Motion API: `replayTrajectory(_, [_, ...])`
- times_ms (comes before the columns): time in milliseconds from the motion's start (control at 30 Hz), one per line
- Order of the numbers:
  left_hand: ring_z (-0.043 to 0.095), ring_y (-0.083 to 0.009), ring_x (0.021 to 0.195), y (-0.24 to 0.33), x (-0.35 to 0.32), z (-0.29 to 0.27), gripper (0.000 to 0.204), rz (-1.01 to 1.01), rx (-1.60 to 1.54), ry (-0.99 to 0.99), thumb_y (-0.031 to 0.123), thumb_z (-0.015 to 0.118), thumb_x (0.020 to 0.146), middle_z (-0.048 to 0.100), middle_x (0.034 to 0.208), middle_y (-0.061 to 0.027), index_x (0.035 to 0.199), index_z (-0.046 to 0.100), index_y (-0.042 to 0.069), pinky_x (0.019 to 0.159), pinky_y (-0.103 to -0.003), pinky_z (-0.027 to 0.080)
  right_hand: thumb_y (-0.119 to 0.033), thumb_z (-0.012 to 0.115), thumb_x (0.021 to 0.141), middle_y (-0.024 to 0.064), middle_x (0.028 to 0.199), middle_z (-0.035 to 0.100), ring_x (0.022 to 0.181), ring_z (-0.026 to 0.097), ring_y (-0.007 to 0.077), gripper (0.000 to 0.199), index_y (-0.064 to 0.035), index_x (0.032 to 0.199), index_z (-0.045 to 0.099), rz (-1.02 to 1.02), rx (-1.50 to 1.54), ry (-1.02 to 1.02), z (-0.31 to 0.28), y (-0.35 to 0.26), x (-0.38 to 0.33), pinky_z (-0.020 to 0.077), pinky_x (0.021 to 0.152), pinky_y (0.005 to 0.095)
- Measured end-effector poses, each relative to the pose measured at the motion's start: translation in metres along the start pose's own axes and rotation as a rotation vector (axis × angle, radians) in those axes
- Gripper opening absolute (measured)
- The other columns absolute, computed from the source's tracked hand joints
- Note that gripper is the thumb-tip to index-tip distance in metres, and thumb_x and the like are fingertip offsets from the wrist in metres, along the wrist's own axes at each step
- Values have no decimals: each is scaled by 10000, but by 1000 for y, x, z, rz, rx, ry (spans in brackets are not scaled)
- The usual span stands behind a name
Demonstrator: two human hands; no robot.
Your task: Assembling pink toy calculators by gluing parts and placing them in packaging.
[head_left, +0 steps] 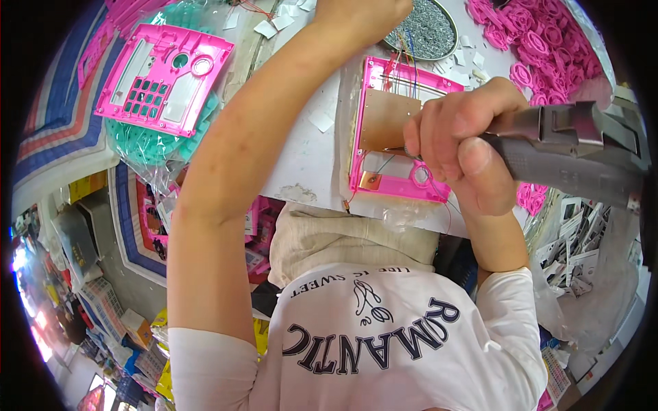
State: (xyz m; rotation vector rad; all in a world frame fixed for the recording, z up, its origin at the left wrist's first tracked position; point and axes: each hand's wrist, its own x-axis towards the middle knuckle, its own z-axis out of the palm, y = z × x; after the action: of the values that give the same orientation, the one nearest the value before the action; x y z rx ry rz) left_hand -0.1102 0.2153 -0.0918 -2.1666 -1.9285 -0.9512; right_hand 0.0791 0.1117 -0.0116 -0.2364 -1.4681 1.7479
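My right hand [466, 137] is wrapped round a grey and black power screwdriver [548, 144], whose body stretches off to the right. A thin dark tip shows left of my fingers, over a brown board [387, 120] in a pink plastic housing [404, 188]. Red and blue wires run from the housing's far side. At the top edge my left hand [367, 14] is curled beside a round metal dish of small screws [428, 31]. Its fingertips are partly cut off, and anything in them is hidden.
Another pink housing with a keypad [161, 79] lies on bagged teal parts [133, 144] at the left. Many pink ring-shaped parts [541, 51] are heaped at the far right. White paper pieces [322, 122] lie about the table. A bag of white parts [576, 240] stands at the lower right.
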Motion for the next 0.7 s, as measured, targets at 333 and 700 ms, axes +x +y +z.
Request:
replayTrajectory(333, [612,-208,912,52,-125,-113,128,21,-230,-144,217,759,810,675,904,7,899,703,144,875,-426,369,-202,719,943,4,615,505,531,477,122,255,-106,956,483,27,-364,-156,-5,1,-1,467,580,325])
replayTrajectory(700, [601,-165,789,69,-165,-97,155,-18,-478,-48,141,802,746,658,826,50,853,690,161,869,-406,320,-385,632,992,-51,657,521,527,447,86,270,-158,1090,524,-33,-41,-208,0,-27,14,435,565,285])
